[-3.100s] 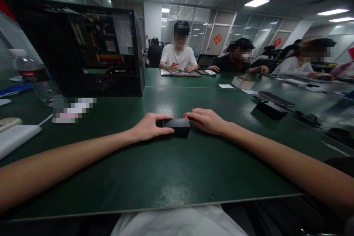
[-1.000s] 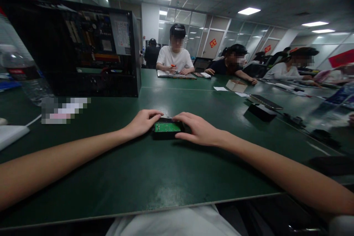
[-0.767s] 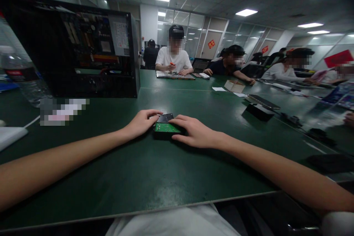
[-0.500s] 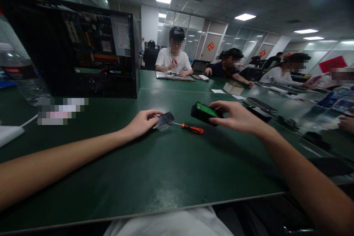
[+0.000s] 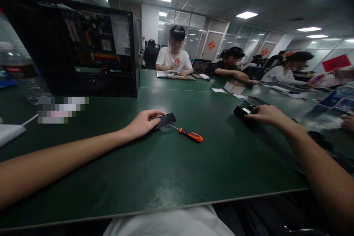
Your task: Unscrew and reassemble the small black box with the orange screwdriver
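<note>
My left hand (image 5: 144, 122) rests on the table with thumb and fingers closed on a thin dark rectangular plate (image 5: 167, 120), which tilts up a little. An orange-and-black screwdriver (image 5: 192, 135) lies just to its right, its metal shaft running toward the plate, where the tip is hidden. Further right, my right hand (image 5: 264, 113) grips a black block with a green circuit-board face (image 5: 239, 111). The block is low over the table or touching it; I cannot tell which. Part of it is behind my fingers.
An open black computer case (image 5: 110, 77) stands at the left behind a plastic bottle (image 5: 26, 77). A small cardboard box (image 5: 233, 87) and papers lie further back. Dark parts (image 5: 318, 142) are spread at the right. Co-workers sit across the table (image 5: 155, 177).
My right hand has carried the black block to the right and lower. My left hand keeps hold of the plate, nearly still. A co-worker's arm at the back has shifted.
</note>
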Available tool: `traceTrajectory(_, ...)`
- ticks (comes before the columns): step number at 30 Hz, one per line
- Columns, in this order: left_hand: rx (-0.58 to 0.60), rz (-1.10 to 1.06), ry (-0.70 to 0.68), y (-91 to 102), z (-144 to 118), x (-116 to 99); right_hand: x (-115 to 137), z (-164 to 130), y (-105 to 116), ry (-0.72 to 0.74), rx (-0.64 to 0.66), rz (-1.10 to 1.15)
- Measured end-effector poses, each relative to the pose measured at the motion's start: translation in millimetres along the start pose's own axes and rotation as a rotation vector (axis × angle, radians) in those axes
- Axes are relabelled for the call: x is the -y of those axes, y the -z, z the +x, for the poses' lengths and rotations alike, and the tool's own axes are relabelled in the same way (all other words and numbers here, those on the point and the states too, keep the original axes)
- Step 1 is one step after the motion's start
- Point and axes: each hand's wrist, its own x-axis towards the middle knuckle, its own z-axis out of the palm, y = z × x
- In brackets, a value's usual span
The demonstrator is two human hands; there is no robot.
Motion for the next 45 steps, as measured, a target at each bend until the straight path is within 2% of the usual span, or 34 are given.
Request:
traceTrajectory(4, 0.024, -0.087, -0.011, -1.8, 0.2, 3.9, 6.3, 12.8, -11.1, -0.005, 0.012, -0.085)
traceTrajectory(8, 0.047, -0.113, -0.044, -3.7, -0.8, 5.6, 9.7, 27.0, -12.6, 0.003, 0.002, -0.143)
traceTrajectory(14, 0.067, -0.081, -0.089, -4.6, -2.4, 5.3, 16.7, 73.8, -9.2, 0.03, -0.027, -0.146)
traceTrajectory(18, 0.068, -0.049, -0.112, -4.6, -3.2, 3.5, 8.0, 103.7, -10.1, -0.038, -0.031, -0.104)
traceTrajectory(21, 0.076, -0.05, -0.117, -4.6, -3.7, 2.0, -4.0, 114.2, -12.9, -0.071, -0.017, -0.067)
traceTrajectory(27, 0.077, -0.019, -0.118, -4.1, -3.6, 1.5, -13.2, 99.7, -23.8, -0.14, -0.047, -0.009)
traceTrajectory(32, 0.083, -0.029, -0.124, -4.0, -3.7, 1.3, -12.4, 65.0, -26.3, -0.159, -0.051, 0.027)
traceTrajectory(36, 0.086, -0.046, -0.119, -4.0, -2.9, 2.4, -7.3, 35.1, -15.4, -0.147, -0.063, 0.075)
traceTrajectory(38, 0.075, -0.069, -0.114, -4.1, -2.8, 2.4, 9.2, 22.0, -5.5, -0.109, -0.129, 0.107)
traceTrajectory(40, 0.058, -0.095, -0.107, -4.3, -3.6, 1.3, 41.1, 9.2, 5.6, 0.014, -0.216, 0.165)
traceTrajectory(42, 0.054, -0.117, -0.091, -4.5, -5.7, -0.8, 87.7, -6.1, 15.5, 0.238, -0.238, 0.266)
traceTrajectory(45, 0.027, -0.09, -0.113, -4.3, -10.8, -5.4, 170.1, -38.5, 24.2, 0.568, -0.112, 0.459)
